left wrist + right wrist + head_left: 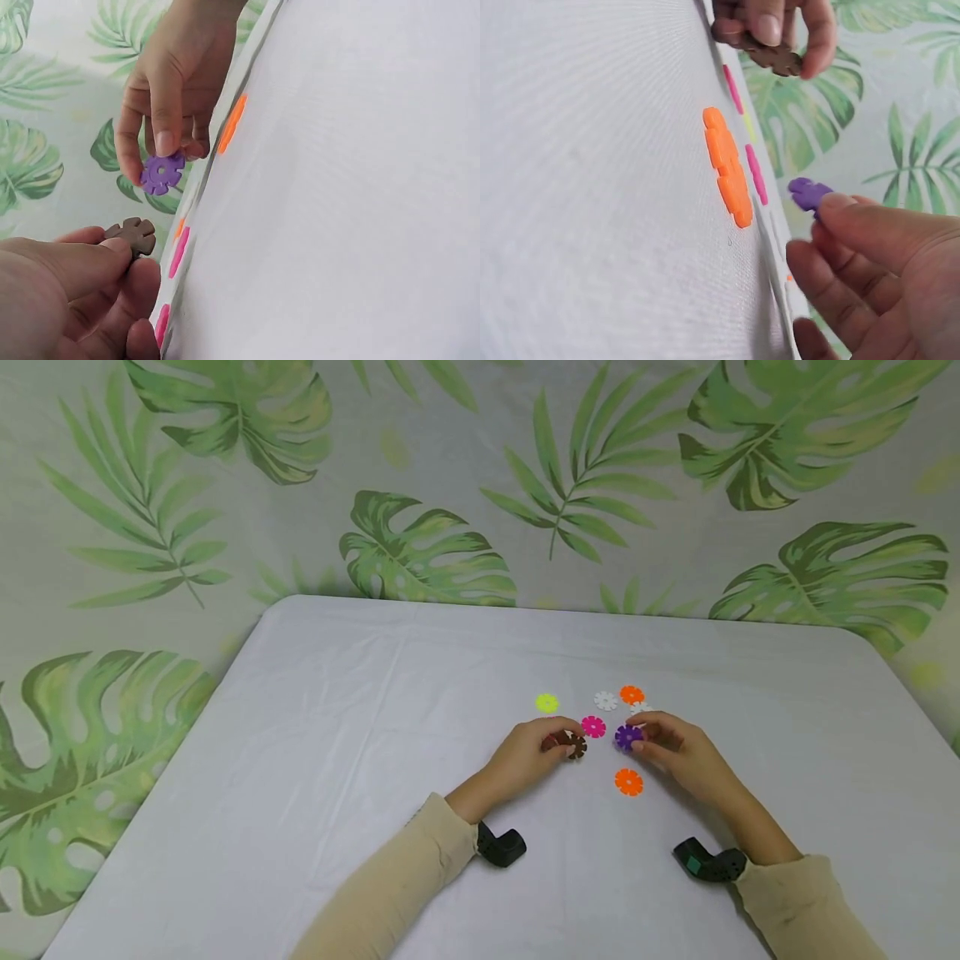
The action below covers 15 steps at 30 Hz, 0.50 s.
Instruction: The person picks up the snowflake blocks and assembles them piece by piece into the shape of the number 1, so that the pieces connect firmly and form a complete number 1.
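My left hand (529,755) pinches a brown notched disc (577,747) between thumb and fingers, raised above the cloth. In the left wrist view the brown disc (133,235) sits at the thumb tip. A purple notched disc (628,738) is pinched by my right hand (686,752), a short way to the right of the brown one. The right wrist view shows the purple disc (810,195) at the right thumb and the brown disc (776,58) above. The two discs are apart. Between and behind the hands lies a pink disc (594,727).
An orange disc (629,782) lies nearer than the hands. Behind them lie a yellow-green disc (547,702), a white disc (605,701) and another orange disc (632,694). A second white disc (640,707) is partly hidden by my right hand. White cloth (337,735) covers the table.
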Each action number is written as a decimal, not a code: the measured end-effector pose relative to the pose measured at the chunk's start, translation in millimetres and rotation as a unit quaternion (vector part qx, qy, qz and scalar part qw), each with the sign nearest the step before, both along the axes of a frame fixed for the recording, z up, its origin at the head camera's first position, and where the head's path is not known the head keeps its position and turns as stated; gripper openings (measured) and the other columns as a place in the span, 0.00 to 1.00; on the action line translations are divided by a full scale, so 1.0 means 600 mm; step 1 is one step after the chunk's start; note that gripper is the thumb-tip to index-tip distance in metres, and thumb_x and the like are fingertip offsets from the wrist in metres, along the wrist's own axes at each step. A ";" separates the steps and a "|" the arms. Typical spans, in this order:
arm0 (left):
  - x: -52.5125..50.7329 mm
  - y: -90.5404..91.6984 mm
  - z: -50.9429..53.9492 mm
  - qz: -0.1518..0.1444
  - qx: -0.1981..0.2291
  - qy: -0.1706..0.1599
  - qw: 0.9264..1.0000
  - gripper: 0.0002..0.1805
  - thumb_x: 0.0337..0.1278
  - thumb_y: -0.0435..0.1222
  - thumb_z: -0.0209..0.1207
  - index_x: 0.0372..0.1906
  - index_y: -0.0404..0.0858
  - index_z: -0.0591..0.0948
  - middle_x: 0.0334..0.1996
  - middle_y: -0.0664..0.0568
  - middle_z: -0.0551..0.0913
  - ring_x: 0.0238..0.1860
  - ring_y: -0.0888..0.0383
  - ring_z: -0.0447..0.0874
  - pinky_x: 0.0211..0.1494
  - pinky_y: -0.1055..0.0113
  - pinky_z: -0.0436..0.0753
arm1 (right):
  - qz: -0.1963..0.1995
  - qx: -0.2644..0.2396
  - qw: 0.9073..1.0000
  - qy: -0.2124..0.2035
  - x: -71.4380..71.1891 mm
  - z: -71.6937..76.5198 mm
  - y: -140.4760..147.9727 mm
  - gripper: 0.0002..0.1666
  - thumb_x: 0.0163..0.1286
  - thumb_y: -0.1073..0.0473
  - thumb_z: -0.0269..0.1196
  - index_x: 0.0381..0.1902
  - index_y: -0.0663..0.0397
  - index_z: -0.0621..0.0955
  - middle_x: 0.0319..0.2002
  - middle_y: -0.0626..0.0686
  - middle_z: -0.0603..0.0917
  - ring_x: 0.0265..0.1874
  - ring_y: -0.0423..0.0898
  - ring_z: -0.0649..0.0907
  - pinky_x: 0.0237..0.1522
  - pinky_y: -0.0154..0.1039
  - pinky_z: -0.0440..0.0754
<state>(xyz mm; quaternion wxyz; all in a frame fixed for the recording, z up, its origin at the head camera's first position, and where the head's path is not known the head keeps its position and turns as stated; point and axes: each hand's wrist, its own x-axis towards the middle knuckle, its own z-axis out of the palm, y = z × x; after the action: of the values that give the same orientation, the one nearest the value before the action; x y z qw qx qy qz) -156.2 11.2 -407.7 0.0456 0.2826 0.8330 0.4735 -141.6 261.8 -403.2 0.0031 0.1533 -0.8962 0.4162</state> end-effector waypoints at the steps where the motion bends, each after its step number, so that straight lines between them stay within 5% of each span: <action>1: -0.001 -0.001 0.001 0.003 0.013 -0.008 1.000 0.12 0.56 0.32 0.57 0.46 0.45 0.79 0.34 0.58 0.79 0.28 0.68 0.74 0.34 0.77 0.74 | -0.001 -0.003 1.000 -0.004 0.000 0.003 -0.001 0.17 0.62 0.61 0.61 0.50 0.55 0.76 0.35 0.53 0.77 0.35 0.41 0.75 0.28 0.31 0.76; 7: -0.008 -0.010 0.013 0.010 0.074 -0.031 0.997 0.14 0.56 0.29 0.57 0.47 0.42 0.77 0.31 0.54 0.79 0.25 0.62 0.79 0.32 0.74 0.75 | 0.001 -0.022 1.000 -0.006 -0.003 0.024 -0.007 0.18 0.62 0.59 0.61 0.50 0.55 0.75 0.35 0.53 0.79 0.37 0.40 0.79 0.39 0.25 0.74; 13: -0.014 -0.018 0.028 0.021 0.116 -0.055 0.992 0.15 0.55 0.27 0.56 0.48 0.41 0.77 0.34 0.50 0.79 0.30 0.53 0.82 0.34 0.75 0.75 | 0.025 -0.039 0.999 0.016 -0.008 0.041 -0.014 0.18 0.61 0.63 0.61 0.50 0.59 0.75 0.34 0.54 0.80 0.34 0.40 0.81 0.39 0.24 0.74; 15: -0.007 -0.024 0.047 0.028 0.125 -0.069 0.989 0.15 0.55 0.25 0.56 0.48 0.38 0.77 0.35 0.46 0.79 0.31 0.49 0.82 0.33 0.76 0.75 | 0.031 -0.047 0.998 0.018 -0.011 0.046 -0.017 0.18 0.61 0.64 0.60 0.50 0.59 0.74 0.34 0.55 0.80 0.34 0.41 0.81 0.39 0.25 0.75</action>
<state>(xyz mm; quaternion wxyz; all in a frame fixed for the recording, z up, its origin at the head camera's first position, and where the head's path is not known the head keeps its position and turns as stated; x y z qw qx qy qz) -160.7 -3.4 -379.2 0.0537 0.2291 0.7699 0.5932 -147.9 251.7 -375.7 0.0137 0.1887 -0.8701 0.4550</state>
